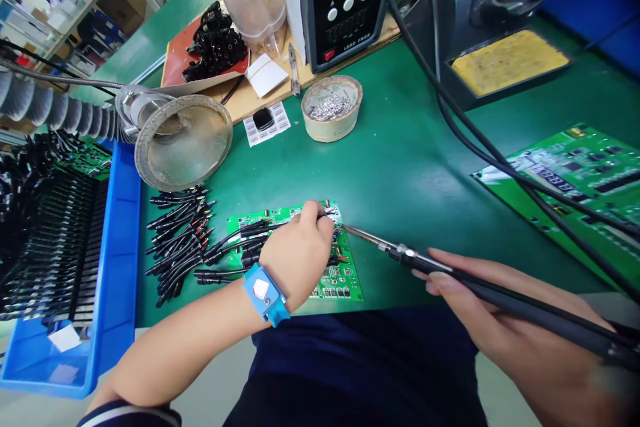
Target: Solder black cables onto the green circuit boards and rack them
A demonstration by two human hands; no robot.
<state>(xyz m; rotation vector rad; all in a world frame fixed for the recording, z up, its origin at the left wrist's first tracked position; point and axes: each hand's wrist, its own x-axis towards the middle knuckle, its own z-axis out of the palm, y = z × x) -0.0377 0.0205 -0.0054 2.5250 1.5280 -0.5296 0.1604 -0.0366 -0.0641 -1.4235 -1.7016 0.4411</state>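
Note:
A green circuit board (353,275) lies near the front edge of the green table, with several black cables across it. My left hand (299,250), with a blue wrist strap (266,295), is over the board, its fingers closed on a thin black cable near the board's upper right edge. My right hand (495,303) holds a black soldering iron (465,280); its metal tip touches or nearly touches the board beside my left fingertips. Left of the board lies a pile of short black cables (180,247) with bare coloured wire ends.
A funnel-shaped fume hood (185,143) hangs at the left, above a blue bin (113,240). Behind are a bowl of metal shavings (331,110) and a soldering station (345,10). At right, dark cords (463,137) cross another circuit board (575,180) near a yellow sponge (510,61).

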